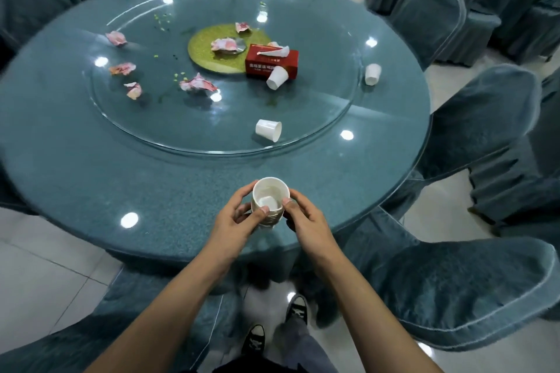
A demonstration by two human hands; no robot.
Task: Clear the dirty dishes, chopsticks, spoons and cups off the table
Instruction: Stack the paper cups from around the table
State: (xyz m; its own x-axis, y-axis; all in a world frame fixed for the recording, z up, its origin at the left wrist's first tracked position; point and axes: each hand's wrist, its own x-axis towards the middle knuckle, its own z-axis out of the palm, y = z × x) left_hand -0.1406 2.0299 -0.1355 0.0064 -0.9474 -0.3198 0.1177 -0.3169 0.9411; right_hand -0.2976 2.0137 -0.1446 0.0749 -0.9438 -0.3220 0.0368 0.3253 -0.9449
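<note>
Left hand and right hand grip a stack of paper cups over the near edge of the table
Fingers curl round it, thumbs at the rim. A tipped cup lies on the glass turntable, a second cup leans on the red tissue box, a third cup sits by the turntable's right rim

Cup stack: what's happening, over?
Left hand and right hand grip stack of paper cups. Three loose cups on table: near cup, leaning cup at tissue box, right cup. Nothing blocking.
</note>
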